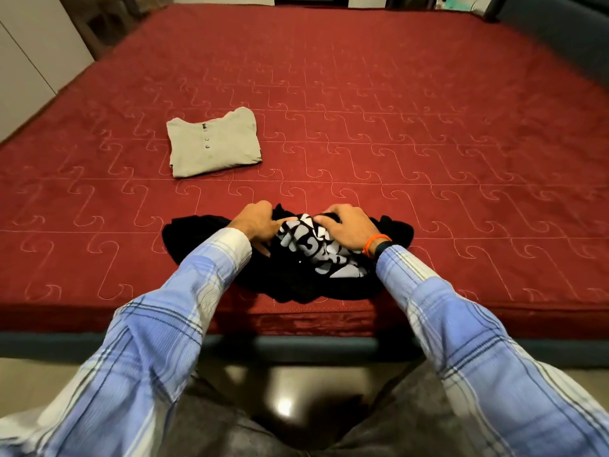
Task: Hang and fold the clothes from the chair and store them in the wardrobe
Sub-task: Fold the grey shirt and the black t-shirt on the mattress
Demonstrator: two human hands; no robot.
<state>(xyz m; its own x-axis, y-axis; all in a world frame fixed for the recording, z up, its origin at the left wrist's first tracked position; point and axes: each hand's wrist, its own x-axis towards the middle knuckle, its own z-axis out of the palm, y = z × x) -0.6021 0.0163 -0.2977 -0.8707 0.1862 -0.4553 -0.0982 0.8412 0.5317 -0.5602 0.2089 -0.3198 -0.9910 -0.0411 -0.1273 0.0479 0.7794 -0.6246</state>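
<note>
we have the black printed t-shirt [306,258] bunched near the near edge of the red mattress [395,143], right in front of us, with its white lettering crumpled upward. our left hand [255,222] grips a fold of black cloth at the far left of the print, fingers curled into it, and our right hand [346,230] pinches the fabric at the far right of the print, knuckles up (the fingertips themselves are hidden in the folds). the shirt looks light, limp and wrinkle-prone, so it will sag wherever we do not support it; we judge the shoulder seams or collar edge the best places to hold, to shake it flat. the folded grey henley [214,143] lies farther off to the left, well apart.
</note>
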